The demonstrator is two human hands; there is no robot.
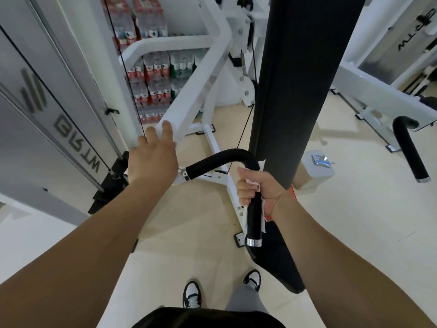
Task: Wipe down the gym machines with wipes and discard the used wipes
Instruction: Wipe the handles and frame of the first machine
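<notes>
A white gym machine stands in front of me, with a tall black back pad (295, 79). Its left arm (189, 91) is a white bar that ends in a curved black foam handle (222, 159). My right hand (257, 188) grips the lower, downward-pointing part of that handle, with a white wipe (263, 216) wrapped between palm and foam. The wipe's edge sticks out below my fist. My left hand (153, 157) rests on the end of the white arm, its fingers laid over the top.
A grey weight-stack cover (47, 110) with cables stands at left. Stacked packs of bottled water (151, 76) sit behind the frame. A second black handle (409, 147) hangs at right. A white container (316, 171) with a foil packet lies on the floor.
</notes>
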